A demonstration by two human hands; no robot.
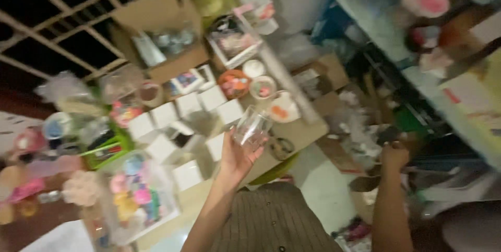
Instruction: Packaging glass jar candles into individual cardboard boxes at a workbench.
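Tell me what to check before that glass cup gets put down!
1. Left hand grips the clear glass: ok.
2. Glass held above the table, not resting: ok.
3. Bare spot close to the glass: not ok, white boxes crowd it.
4. Right hand free: cannot tell, it reaches into dark clutter.
5. Glass empty: cannot tell, blurred.

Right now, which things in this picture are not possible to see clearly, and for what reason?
All in the head view:
- Right hand: it reaches down into dark clutter; what it touches, and whether it grips, is hidden by shadow and blur.
- Clear glass cup in the left hand: blur hides whether anything is inside.
- Clear bag of colourful pieces: pieces too blurred to identify.
- Shelf, upper right: items smeared, partly cut off by the edge.
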